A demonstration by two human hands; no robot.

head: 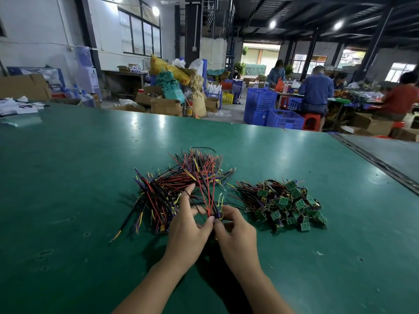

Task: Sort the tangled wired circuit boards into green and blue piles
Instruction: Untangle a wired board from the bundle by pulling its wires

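While both forearms stretched over the near edge of the table (68, 177), the left hand (189, 233) and right hand (237, 232) met near its middle. Thumbs and curled fingers of both pinched the base of a small bundle of wires (209, 198) that stood up between them; any board at its end was hidden. Just behind lay the tangled heap (167, 189) of red, black and yellow wires. Just beside it, to the right, sat the pile of green boards (292, 205). Beyond the far edge stood blue crates (284, 118) and seated people (315, 91).
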